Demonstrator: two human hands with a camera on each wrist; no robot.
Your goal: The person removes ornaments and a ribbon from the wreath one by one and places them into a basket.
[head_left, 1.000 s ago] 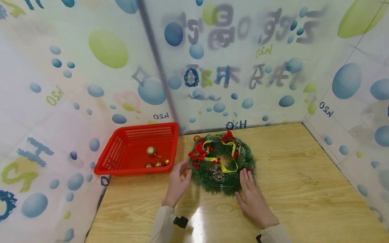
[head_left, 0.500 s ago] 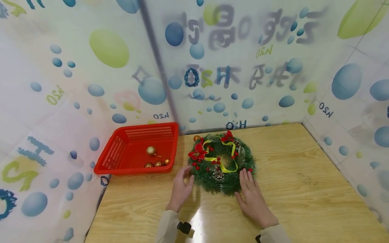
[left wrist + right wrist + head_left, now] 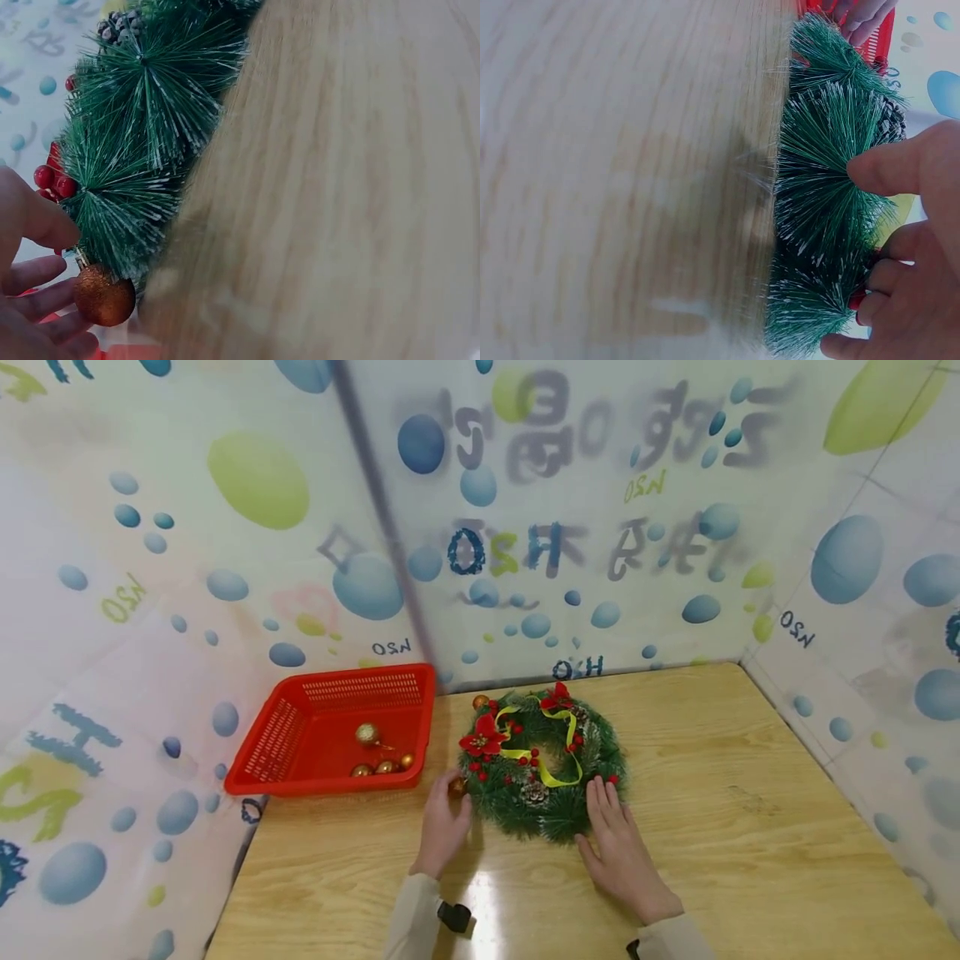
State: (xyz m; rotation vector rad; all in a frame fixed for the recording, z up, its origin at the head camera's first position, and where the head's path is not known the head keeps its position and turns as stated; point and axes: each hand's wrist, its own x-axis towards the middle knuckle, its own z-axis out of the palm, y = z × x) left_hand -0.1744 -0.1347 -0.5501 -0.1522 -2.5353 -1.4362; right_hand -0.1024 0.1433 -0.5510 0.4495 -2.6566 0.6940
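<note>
A green wreath (image 3: 525, 814) lies on the table, dressed with red flowers (image 3: 482, 737), red berries, pine cones and a yellow ribbon (image 3: 551, 777). At its left edge sits a copper-coloured glitter bauble (image 3: 105, 295) with a metal cap. My left hand (image 3: 441, 827) is beside that bauble, loosely extended fingers against its side and the thumb near its cap. My right hand (image 3: 622, 852) rests on the wreath's right front, fingers straight over the greenery. In the right wrist view, the right thumb (image 3: 889, 166) touches the needles.
A red plastic basket (image 3: 255, 752) stands on the left, with several gold baubles (image 3: 386, 767) in it. Another copper bauble (image 3: 481, 702) shows at the wreath's back left. Printed curtain-like walls (image 3: 525, 485) enclose the wooden table (image 3: 750, 827).
My left hand shifts at the wreath's left edge; the copper bauble, covered half a second ago, shows again between thumb and fingers. The right hand stays put. The head view turns slightly.
</note>
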